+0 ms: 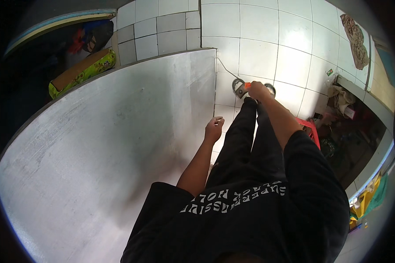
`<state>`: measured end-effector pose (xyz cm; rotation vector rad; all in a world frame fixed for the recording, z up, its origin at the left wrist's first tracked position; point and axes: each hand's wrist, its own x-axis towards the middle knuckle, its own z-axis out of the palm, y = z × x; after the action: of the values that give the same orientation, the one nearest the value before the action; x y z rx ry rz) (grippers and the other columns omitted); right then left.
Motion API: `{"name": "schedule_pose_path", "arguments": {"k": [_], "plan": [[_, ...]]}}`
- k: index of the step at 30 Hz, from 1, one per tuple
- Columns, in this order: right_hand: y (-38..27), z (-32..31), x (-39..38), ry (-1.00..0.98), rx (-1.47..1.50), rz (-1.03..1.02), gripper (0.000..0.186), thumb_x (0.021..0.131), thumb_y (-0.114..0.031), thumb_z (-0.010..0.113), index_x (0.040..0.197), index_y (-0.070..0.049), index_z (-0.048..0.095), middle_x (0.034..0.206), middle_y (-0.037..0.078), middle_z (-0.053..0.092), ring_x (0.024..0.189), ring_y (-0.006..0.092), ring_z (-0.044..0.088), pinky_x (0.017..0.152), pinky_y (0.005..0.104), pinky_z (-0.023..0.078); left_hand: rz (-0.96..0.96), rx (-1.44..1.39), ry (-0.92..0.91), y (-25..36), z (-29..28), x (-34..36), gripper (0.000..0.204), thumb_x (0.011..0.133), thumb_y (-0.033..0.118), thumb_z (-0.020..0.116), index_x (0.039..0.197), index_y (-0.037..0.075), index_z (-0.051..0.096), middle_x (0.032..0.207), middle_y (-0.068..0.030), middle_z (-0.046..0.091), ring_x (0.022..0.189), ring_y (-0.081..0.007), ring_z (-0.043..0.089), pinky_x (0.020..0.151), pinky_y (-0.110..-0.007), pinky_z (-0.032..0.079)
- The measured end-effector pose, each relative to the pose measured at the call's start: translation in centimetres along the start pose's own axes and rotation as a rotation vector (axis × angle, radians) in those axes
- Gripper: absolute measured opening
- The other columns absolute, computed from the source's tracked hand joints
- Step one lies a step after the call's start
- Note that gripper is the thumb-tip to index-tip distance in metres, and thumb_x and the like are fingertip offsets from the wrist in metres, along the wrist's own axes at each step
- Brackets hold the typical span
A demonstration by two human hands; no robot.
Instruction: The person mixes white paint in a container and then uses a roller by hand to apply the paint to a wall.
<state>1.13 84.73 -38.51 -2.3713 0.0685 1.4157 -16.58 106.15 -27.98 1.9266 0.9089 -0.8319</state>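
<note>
My right hand [260, 91] is closed around the handle of an orange-handled scraper [247, 85], held out ahead of me above my feet. Its flat greyish end points left; the hand hides most of the handle. My left hand [213, 128] hangs beside the near side of a grey plastered low wall [140, 105], fingers loosely bent with a gap at the thumb and nothing visible between them. Below the right hand, sandals on my feet [272, 89] show in part on the white floor tiles [259, 57].
A thin pale cord [226, 66] runs from the wall's end toward my feet. Right of my legs is a red plastic stool or frame [309, 128], beside a dark cluttered recess [351, 144]. A crumpled brown cloth [355, 41] lies far right. Behind the wall sits a yellow-green patterned item [85, 72].
</note>
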Motion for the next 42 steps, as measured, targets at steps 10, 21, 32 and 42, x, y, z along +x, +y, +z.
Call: {"name": "schedule_pose_path", "arguments": {"k": [10, 21, 32, 42], "plan": [[2.6, -13.5, -21.2, -0.058, -0.084, -0.417, 0.036, 0.095, -0.028, 0.05, 0.117, -0.003, 0.062, 0.094, 0.027, 0.067, 0.093, 0.0427, 0.064, 0.085, 0.0492, 0.05, 0.047, -0.006, 0.039, -3.5, 1.7, -1.3, 0.038, 0.091, 0.036, 0.062, 0.116, 0.007, 0.066, 0.109, -0.0148, 0.069, 0.103, -0.0286, 0.065, 0.09, -0.038, 0.05], [0.2, -2.8, -4.5, -0.056, -0.271, -0.312, 0.029, 0.087, -0.02, 0.054, 0.1, 0.001, 0.068, 0.106, 0.025, 0.068, 0.101, 0.0355, 0.067, 0.086, 0.0449, 0.054, 0.117, -0.038, 0.058, -1.3, 3.1, -2.2, 0.037, 0.092, 0.035, 0.062, 0.114, 0.005, 0.066, 0.106, -0.0166, 0.069, 0.098, -0.0276, 0.067, 0.083, -0.037, 0.053], [0.3, -16.2, -24.7, -0.11, -0.12, -0.394, 0.031, 0.091, -0.025, 0.051, 0.107, -0.002, 0.064, 0.097, 0.024, 0.067, 0.097, 0.0404, 0.063, 0.086, 0.0463, 0.05, 0.029, 0.037, 0.118, -5.8, 3.0, -4.3, 0.039, 0.089, 0.038, 0.063, 0.113, 0.007, 0.067, 0.103, -0.0147, 0.07, 0.098, -0.0289, 0.067, 0.088, -0.039, 0.051], [0.0, -14.8, -26.2, -0.011, -0.111, -0.406, 0.033, 0.093, -0.028, 0.051, 0.101, 0.003, 0.062, 0.096, 0.024, 0.067, 0.095, 0.0407, 0.064, 0.083, 0.0472, 0.05, 0.074, 0.024, 0.134, -2.3, 3.2, -4.1, 0.04, 0.09, 0.038, 0.061, 0.114, 0.006, 0.066, 0.106, -0.016, 0.069, 0.099, -0.0303, 0.066, 0.087, -0.039, 0.051]]}}
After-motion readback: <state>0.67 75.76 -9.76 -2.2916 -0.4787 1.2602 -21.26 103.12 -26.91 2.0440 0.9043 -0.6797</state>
